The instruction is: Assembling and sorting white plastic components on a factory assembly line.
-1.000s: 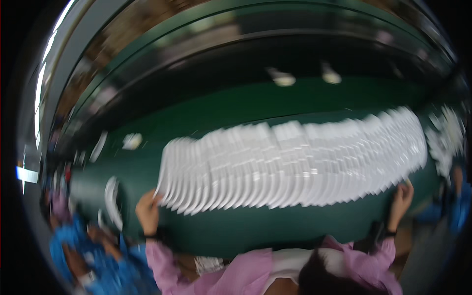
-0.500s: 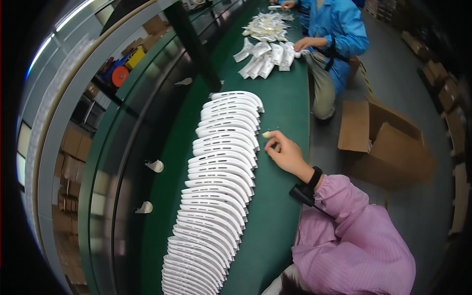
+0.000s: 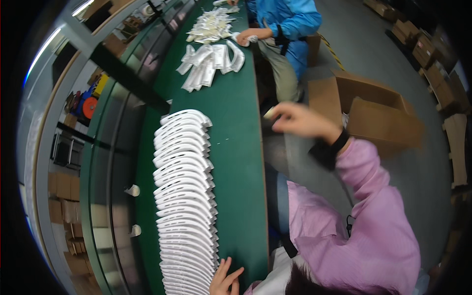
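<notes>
A long row of curved white slotted plastic pieces [image 3: 184, 196], nested one against another, runs along the green work surface [image 3: 238, 172]. At its near end my left hand [image 3: 226, 280] shows at the lower edge, fingers spread beside the pieces; whether it touches them I cannot tell. My right hand [image 3: 305, 120] is raised past the table's right edge, smeared by motion. A cream cover sits on one fingertip. Its thumb and forefinger look apart, and nothing shows between them. A black band circles that wrist, with a dark device on it.
A co-worker in blue [image 3: 295, 22] handles white pieces farther up the table, by a heap of wrapped white parts [image 3: 211, 24] and loose white packets [image 3: 204, 64]. An opened cardboard box [image 3: 381, 123] stands on the floor to the right. A dark green post [image 3: 130, 78] rises at the left.
My right hand has moved away from the row, rightward beyond the table edge. My left hand has come into view at the bottom. The whole view has shifted.
</notes>
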Demonstrator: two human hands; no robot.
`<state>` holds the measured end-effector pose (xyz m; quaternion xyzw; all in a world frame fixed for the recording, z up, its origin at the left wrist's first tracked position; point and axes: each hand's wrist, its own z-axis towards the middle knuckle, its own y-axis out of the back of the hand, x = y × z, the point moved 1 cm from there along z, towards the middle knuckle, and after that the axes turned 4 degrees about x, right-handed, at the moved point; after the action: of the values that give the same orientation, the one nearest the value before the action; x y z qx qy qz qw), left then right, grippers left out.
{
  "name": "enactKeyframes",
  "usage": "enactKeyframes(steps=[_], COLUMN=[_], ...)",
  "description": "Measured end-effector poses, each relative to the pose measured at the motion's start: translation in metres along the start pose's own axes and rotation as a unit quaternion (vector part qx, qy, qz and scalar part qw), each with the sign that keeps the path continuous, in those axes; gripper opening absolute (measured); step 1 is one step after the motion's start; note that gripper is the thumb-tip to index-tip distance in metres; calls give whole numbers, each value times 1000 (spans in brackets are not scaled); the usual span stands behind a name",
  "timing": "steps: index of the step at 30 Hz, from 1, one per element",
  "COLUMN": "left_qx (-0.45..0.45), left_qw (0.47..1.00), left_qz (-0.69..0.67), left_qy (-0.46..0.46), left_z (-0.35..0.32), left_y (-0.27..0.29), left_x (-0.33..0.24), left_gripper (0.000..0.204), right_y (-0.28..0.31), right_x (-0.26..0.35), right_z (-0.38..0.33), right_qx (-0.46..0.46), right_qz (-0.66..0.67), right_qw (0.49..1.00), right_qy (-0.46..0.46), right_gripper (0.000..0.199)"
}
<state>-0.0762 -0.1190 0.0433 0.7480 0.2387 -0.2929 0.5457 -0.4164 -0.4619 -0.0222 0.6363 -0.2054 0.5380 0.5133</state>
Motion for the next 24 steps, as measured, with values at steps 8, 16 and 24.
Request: enactKeyframes(steps=[8,16,24], left_qx=[113,138,176], left_qw=[986,972,951], left_qz=[85,109,165], left_qy=[88,157,195], left_z=[91,121,141], left_y=[-16,-11,-12], left_x=[-48,-70,-82], left_gripper=[35,34,37], right_y=[263,191,80], right_x=[-220,-182,-332], right_z=[-142,-215,-286], right_qx=[-162,-191,-35], right_qz=[-472,-362,-298], right_qw=[760,821,819], right_qy=[-416,-398,-490], right_gripper=[67,49,92])
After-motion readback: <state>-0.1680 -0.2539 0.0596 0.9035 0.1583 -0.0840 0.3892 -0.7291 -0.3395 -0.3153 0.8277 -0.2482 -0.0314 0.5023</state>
